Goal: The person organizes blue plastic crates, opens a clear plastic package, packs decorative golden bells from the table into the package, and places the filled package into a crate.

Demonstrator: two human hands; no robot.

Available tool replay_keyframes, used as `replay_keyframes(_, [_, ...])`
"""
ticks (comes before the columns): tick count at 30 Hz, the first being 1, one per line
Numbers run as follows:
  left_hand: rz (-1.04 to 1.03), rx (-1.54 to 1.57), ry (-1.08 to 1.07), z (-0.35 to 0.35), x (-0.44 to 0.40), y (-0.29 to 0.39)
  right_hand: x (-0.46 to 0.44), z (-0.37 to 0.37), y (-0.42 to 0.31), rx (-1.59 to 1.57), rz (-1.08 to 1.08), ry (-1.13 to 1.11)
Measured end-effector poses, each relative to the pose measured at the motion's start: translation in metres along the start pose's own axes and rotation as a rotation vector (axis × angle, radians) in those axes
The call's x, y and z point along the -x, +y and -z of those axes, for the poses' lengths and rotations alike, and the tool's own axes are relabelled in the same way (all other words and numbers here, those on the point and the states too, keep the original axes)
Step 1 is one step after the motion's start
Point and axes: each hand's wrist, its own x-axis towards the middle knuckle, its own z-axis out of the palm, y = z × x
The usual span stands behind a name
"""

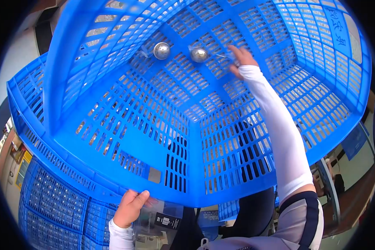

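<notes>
While the right hand (246,61) is spread, a silver ball (199,55) lies to its left.

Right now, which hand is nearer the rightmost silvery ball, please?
Right: the right hand is in the crate beside the ball; the left hand is farther off, by the near rim.

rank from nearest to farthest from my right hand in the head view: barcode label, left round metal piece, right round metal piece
From the right hand:
1. right round metal piece: inside the blue crate, left of the hand
2. left round metal piece: also inside, farther left
3. barcode label: below the crate's lower rim
</notes>
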Motion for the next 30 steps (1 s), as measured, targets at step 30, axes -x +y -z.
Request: replay_keyframes(30, [-1.121,-0.292,0.100,-0.002,-0.044,-0.065,0.054,0.139,-0.503,-0.997,0.288,-0.429])
